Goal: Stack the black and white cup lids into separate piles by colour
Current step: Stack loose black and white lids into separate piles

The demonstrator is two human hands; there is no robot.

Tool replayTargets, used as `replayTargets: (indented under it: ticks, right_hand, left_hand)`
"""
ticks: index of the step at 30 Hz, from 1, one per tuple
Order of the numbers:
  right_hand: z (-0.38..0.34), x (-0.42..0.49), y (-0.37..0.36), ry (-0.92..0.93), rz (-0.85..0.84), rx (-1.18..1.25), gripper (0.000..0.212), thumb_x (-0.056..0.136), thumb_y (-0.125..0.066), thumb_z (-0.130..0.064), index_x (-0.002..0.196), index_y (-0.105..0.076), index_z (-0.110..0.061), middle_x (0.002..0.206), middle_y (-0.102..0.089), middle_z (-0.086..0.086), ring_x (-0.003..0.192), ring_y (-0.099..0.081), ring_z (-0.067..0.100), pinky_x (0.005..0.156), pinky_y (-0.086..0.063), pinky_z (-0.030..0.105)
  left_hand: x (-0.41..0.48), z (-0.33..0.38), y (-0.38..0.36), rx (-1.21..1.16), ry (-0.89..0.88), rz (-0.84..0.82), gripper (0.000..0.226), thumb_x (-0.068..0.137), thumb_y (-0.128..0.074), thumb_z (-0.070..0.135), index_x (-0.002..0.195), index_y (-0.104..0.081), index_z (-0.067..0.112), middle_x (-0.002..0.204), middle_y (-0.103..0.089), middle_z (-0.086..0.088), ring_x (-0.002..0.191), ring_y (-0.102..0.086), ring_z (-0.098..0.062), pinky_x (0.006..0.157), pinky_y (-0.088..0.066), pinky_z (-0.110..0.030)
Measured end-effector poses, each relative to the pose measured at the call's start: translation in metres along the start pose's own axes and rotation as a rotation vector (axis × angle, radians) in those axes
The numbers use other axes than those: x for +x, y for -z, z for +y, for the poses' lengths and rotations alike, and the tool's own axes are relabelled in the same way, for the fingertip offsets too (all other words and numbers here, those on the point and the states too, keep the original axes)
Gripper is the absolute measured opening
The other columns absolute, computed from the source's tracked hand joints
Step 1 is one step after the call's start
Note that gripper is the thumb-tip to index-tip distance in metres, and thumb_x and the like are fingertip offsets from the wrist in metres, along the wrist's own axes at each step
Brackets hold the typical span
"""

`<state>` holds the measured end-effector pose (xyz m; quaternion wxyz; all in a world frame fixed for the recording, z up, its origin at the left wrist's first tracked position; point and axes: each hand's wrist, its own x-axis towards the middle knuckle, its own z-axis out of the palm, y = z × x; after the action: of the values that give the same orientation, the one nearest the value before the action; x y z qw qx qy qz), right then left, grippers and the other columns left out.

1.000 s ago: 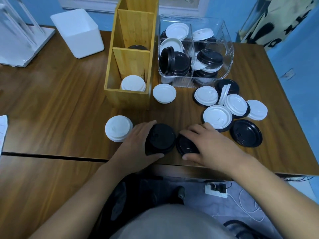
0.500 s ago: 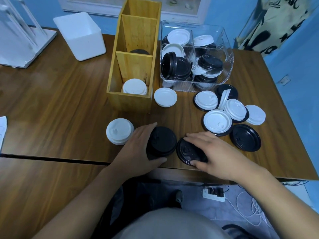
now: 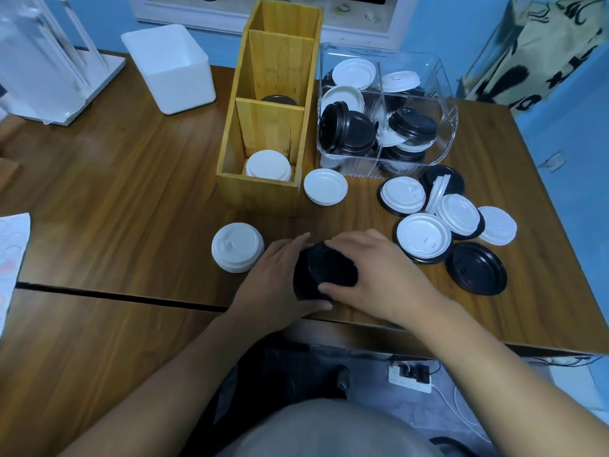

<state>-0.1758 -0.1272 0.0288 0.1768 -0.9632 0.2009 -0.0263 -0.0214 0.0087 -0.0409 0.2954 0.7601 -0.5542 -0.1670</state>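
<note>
Holding a short stack of black plastic cup lids (image 3: pixel 304 286), near centre of the brown wooden table (image 3: pixel 131 192): left hand (image 3: pixel 273 282) curls round its side, right hand (image 3: pixel 379 278) pinches the top black lid (image 3: pixel 329 267) by its rim. Judged light, thin, springy, slick; take at the rim, press square to nest. Just left: stack of white plastic lids (image 3: pixel 237 247). Right, near: loose scatter of black and white lids (image 3: pixel 423 237). Far: two-compartment wooden box (image 3: pixel 260 192), clear plastic bin (image 3: pixel 445 107) of unsorted lids. Nothing obstructs the stack.
</note>
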Motion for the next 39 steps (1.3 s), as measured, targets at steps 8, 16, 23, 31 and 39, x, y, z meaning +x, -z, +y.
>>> replayTargets:
  ticks: [8,16,23,31,39]
  right_hand:
    - [-0.002,0.013,-0.008,0.006,-0.086,-0.031,0.074,0.080,-0.069,-0.061,0.144,-0.049,-0.029,0.132,-0.053,-0.009,0.113,-0.041,0.015,0.097,-0.036,0.025]
    - [-0.002,0.013,-0.010,-0.020,-0.109,-0.019,0.073,0.080,-0.068,-0.063,0.142,-0.047,-0.031,0.130,-0.053,-0.012,0.117,-0.040,0.011,0.095,-0.042,0.028]
    - [0.060,-0.042,0.012,-0.230,0.277,-0.122,0.025,0.093,-0.062,-0.032,0.114,-0.068,-0.021,0.113,-0.067,-0.003,0.103,-0.054,0.022,0.086,-0.049,0.036]
    - [0.104,-0.064,0.026,-0.263,0.147,-0.324,0.030,0.081,-0.068,-0.005,0.110,-0.071,-0.015,0.103,-0.069,-0.001,0.091,-0.053,0.025,0.068,-0.050,0.036]
    - [0.114,-0.060,0.030,-0.230,0.181,-0.203,0.004,0.090,-0.070,-0.019,0.091,-0.068,-0.023,0.089,-0.064,-0.008,0.085,-0.050,0.016,0.066,-0.039,0.029]
  left_hand:
    - [0.000,-0.001,0.000,0.003,-0.010,-0.001,0.115,0.063,-0.085,0.066,0.155,-0.036,0.017,0.148,-0.052,0.004,0.140,-0.037,-0.013,0.116,-0.033,-0.033]
    - [-0.001,-0.002,-0.001,0.005,-0.056,0.035,0.093,0.073,-0.076,0.071,0.146,-0.050,0.019,0.147,-0.054,0.004,0.136,-0.044,-0.012,0.115,-0.036,-0.032]
    - [0.002,-0.002,-0.001,0.031,-0.012,0.040,0.096,0.075,-0.073,0.070,0.152,-0.041,0.022,0.150,-0.046,0.007,0.138,-0.034,-0.007,0.112,-0.027,-0.023]
    - [0.018,0.004,-0.003,0.057,0.010,0.035,0.095,0.077,-0.074,0.069,0.152,-0.041,0.022,0.149,-0.047,0.007,0.137,-0.034,-0.011,0.112,-0.027,-0.024]
    - [0.025,0.006,-0.006,0.108,0.020,0.044,0.095,0.076,-0.071,0.074,0.152,-0.041,0.024,0.149,-0.047,0.008,0.137,-0.036,-0.012,0.115,-0.029,-0.031]
